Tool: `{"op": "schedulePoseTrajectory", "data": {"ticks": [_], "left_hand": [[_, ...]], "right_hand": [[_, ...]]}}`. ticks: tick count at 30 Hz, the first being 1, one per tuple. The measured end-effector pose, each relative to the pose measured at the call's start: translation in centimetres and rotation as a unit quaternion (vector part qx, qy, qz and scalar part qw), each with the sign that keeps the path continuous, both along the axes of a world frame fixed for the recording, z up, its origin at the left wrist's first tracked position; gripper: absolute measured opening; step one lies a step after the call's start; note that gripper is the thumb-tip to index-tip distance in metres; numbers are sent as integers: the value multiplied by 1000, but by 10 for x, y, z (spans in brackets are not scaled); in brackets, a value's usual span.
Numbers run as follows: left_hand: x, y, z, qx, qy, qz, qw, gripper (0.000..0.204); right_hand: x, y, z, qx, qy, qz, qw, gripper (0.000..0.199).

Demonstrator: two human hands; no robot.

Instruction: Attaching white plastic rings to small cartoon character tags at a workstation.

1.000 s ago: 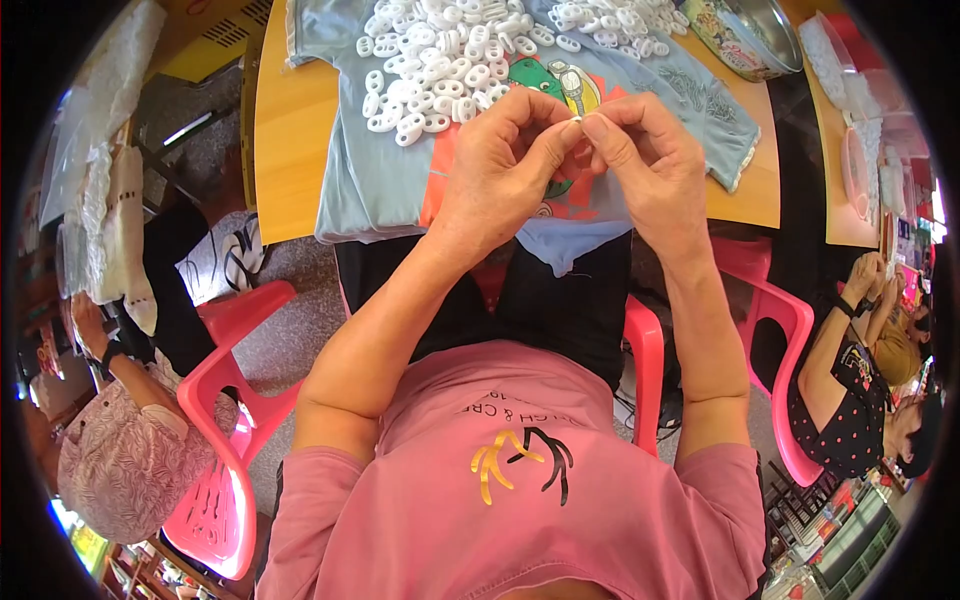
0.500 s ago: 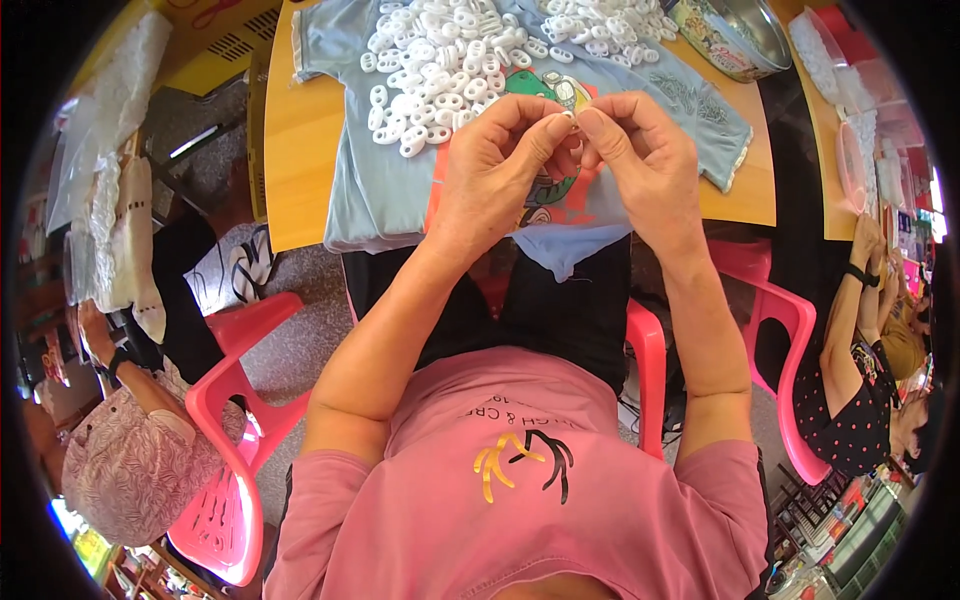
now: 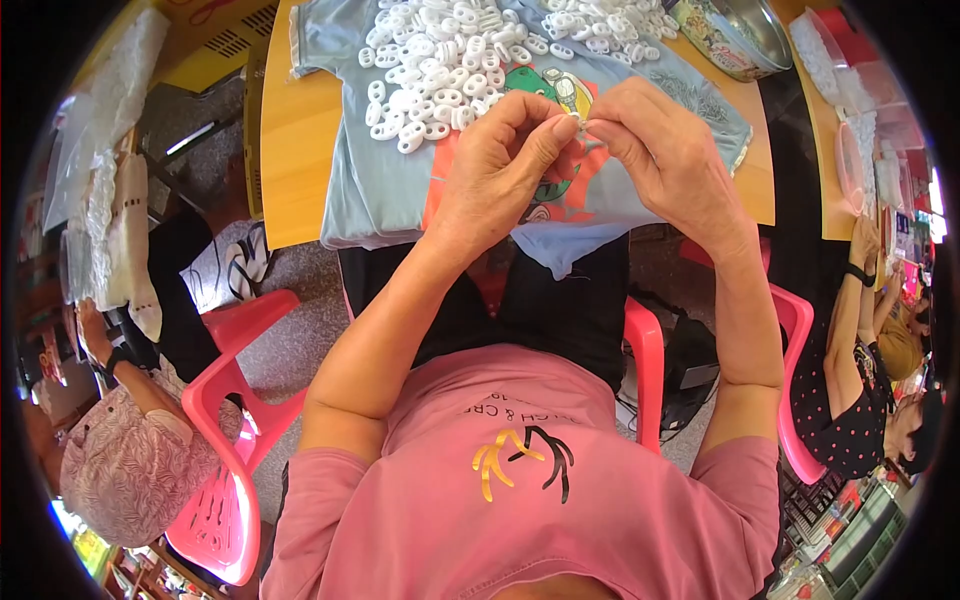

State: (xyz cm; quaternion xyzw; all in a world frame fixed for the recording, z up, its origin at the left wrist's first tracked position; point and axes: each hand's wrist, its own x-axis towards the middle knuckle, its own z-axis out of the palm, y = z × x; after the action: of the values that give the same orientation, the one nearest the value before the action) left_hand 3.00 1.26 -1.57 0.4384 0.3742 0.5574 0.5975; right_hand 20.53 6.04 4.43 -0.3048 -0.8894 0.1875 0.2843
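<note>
My left hand [image 3: 497, 170] is closed, pinching a small whitish piece [image 3: 578, 121] between thumb and forefinger. Fingers mostly hide the piece, so its exact shape cannot be made out. From the other side, my right hand [image 3: 678, 155] meets it, also closed in a pinch at the same spot. Both hands hover over a light blue T-shirt [image 3: 375, 195] with a coloured print, spread on the table. Just beyond my left hand lies a heap of white oval plastic pieces, each with two holes [image 3: 445, 80]. Farther right sits a smaller heap of similar pieces [image 3: 610, 28].
A round metal tin [image 3: 735, 45] stands at the table's far right. The wooden table's [image 3: 290, 160] near edge is before my lap. Pink chairs [image 3: 225, 430] stand at both sides. One person sits at the left, others at the right, by a second table.
My right hand has turned and lifted, its wrist now higher and its elbow farther out. The left hand keeps its pinch almost in place.
</note>
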Motion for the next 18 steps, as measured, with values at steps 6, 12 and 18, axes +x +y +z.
{"op": "schedulePoseTrajectory", "data": {"ticks": [6, 12, 18], "left_hand": [[-1, -1, -1, 25, -11, -45, 999, 22], [-3, -3, -6, 51, 26, -60, 997, 22], [-2, -2, -10, 82, 62, -35, 994, 19]], "right_hand": [[2, 2, 10, 5, -37, 27, 999, 10], [3, 3, 15, 27, -75, 69, 994, 9], [4, 5, 5, -32, -20, 85, 996, 9]]}}
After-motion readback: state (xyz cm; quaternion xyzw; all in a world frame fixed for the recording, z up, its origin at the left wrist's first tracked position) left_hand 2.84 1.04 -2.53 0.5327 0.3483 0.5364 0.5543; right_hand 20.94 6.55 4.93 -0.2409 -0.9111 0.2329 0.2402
